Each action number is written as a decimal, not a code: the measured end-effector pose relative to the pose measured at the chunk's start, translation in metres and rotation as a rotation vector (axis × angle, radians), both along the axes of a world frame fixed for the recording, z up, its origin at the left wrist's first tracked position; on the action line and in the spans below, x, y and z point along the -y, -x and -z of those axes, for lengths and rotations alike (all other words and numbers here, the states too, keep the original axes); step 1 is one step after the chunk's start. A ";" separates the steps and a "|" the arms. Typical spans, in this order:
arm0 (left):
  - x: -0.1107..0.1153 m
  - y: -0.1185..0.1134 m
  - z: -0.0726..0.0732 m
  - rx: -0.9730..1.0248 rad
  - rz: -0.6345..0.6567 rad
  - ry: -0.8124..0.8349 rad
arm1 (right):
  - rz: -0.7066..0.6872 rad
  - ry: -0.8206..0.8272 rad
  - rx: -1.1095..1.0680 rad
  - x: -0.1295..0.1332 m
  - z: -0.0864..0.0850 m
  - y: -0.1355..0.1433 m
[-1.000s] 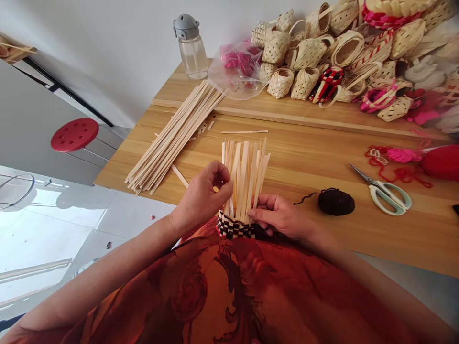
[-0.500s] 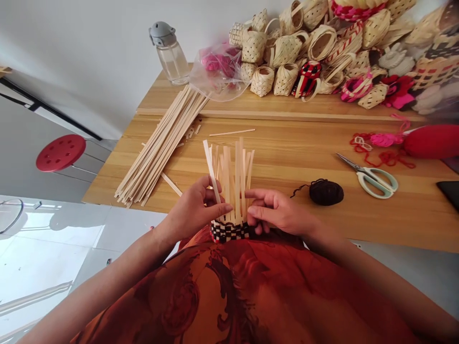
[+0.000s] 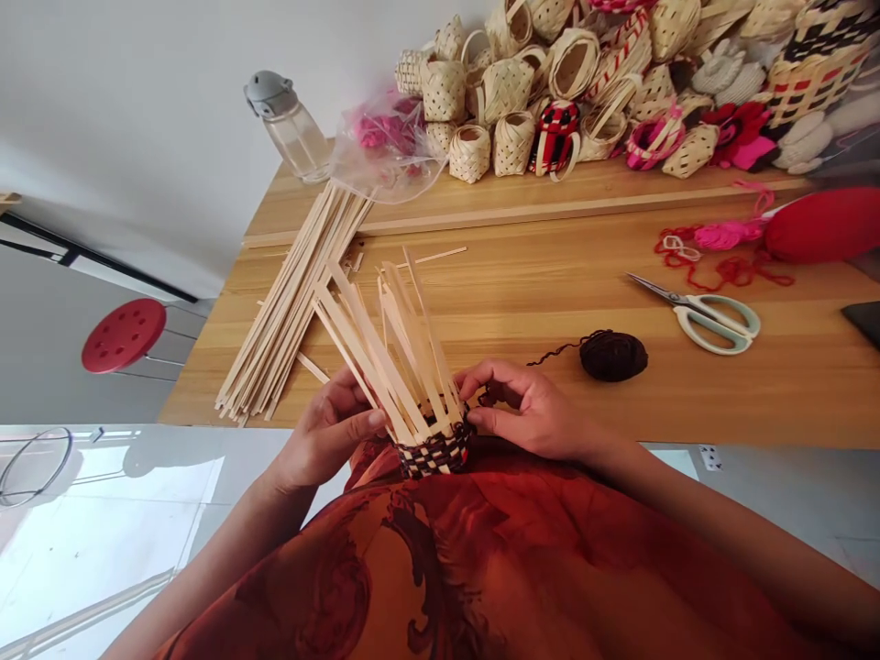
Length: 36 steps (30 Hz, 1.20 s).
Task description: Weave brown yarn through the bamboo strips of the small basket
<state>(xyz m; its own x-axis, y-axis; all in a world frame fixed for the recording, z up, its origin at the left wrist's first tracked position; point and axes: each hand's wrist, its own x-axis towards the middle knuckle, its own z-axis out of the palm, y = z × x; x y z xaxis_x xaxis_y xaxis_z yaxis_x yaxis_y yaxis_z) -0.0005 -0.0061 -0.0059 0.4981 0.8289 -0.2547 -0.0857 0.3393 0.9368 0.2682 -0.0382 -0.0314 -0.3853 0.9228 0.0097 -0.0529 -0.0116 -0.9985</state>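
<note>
A small basket (image 3: pixel 434 451) with a dark and pale checked band rests against the red clothing, its long pale strips standing up and leaning left. My left hand (image 3: pixel 336 426) closes on the basket's strips at the left side, thumb in front. On the right, my right hand (image 3: pixel 522 408) pinches at the basket's upper rim, with dark yarn near its fingertips; the exact pinch point is small. A ball of dark yarn (image 3: pixel 613 356) lies on the table to the right, its loose end trailing left toward my right hand.
Scissors (image 3: pixel 715 316) lie on the wooden table (image 3: pixel 522 275), near red yarn (image 3: pixel 825 225). A bundle of pale strips (image 3: pixel 295 302) lies at left. Behind are a bottle (image 3: pixel 292 133), a plastic bag (image 3: pixel 391 151) and several small woven baskets (image 3: pixel 512 92). A red stool (image 3: pixel 124 335) stands left.
The basket's strips have tipped to the left and spread. My left hand has moved left and down, and my right hand has come to the rim. The camera view has shifted.
</note>
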 end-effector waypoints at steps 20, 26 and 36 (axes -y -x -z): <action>0.009 -0.006 0.000 -0.103 -0.049 -0.156 | 0.063 0.217 -0.048 0.004 0.011 -0.010; 0.011 -0.009 -0.009 -0.217 -0.067 -0.111 | -0.025 0.182 0.034 0.006 0.020 -0.008; 0.000 -0.018 -0.008 -0.183 -0.034 -0.044 | 0.101 -0.264 0.402 -0.005 -0.028 -0.014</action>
